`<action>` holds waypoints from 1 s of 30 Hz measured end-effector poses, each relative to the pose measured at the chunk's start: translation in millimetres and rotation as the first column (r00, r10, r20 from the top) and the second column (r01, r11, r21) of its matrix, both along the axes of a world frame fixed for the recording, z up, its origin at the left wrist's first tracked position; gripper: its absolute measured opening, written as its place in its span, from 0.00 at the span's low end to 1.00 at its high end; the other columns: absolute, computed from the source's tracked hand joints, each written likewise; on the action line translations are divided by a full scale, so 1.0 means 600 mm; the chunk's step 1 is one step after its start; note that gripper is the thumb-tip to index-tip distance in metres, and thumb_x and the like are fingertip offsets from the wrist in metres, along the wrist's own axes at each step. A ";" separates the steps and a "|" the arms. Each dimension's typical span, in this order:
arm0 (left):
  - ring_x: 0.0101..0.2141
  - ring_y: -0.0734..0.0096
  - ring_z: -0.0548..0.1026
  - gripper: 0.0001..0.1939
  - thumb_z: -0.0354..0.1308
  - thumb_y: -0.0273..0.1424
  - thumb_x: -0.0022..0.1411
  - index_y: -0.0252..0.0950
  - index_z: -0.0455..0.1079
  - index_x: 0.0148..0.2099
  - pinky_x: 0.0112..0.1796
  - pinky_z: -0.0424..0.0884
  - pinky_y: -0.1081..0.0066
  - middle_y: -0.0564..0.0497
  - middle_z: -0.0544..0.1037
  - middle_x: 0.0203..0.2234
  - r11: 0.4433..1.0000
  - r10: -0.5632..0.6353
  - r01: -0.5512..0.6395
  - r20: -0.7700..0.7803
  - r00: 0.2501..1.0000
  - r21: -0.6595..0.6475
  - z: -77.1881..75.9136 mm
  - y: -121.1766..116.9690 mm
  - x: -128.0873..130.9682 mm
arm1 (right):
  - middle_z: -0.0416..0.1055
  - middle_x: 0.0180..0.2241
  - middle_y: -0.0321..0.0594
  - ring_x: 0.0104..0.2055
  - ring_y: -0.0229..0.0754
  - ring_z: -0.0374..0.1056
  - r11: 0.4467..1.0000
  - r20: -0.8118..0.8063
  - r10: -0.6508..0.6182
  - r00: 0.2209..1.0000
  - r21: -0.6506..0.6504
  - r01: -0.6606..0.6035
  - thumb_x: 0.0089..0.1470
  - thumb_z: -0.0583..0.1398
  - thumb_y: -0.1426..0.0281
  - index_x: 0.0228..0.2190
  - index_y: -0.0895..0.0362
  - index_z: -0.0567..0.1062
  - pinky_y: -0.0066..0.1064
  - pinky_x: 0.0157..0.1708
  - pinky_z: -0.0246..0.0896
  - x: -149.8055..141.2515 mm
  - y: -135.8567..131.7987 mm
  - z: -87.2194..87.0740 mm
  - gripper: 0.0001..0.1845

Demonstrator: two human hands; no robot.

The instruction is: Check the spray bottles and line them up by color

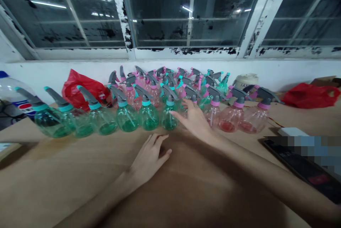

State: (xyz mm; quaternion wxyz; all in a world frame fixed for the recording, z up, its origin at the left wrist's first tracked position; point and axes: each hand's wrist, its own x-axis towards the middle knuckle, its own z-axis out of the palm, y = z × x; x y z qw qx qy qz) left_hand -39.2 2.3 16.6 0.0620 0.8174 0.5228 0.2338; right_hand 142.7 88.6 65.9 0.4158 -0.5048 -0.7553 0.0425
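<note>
A front row of clear round spray bottles runs across the table. Green ones, such as the green spray bottle [169, 119], stand on the left, and pink ones, such as the pink spray bottle [231, 119], on the right. My right hand [195, 119] reaches to the row's middle with thumb and fingers apart. Its thumb overlaps the green bottle's edge, and the hand hides most of a spray bottle with a grey trigger head [191, 93]; contact is unclear. My left hand [150, 155] is low over the table before the row, fingers loosely spread, holding nothing.
More spray bottles [153, 91] crowd behind the front row. Red plastic bags [82, 87] lie at both sides, and a large plastic bottle [10, 89] stands far left. A phone [301, 167] and a white box [293, 132] are at right. Windows rise behind the table [66, 178].
</note>
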 end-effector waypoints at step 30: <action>0.35 0.46 0.78 0.34 0.48 0.53 0.63 0.29 0.60 0.59 0.32 0.70 0.61 0.40 0.78 0.29 0.833 0.554 -0.522 -0.306 0.774 0.185 0.112 0.130 0.081 | 0.76 0.38 0.59 0.38 0.60 0.74 0.963 0.173 -0.166 0.971 -0.185 0.198 0.51 0.57 0.48 0.52 0.65 0.66 0.44 0.33 0.66 0.087 0.017 0.005 0.38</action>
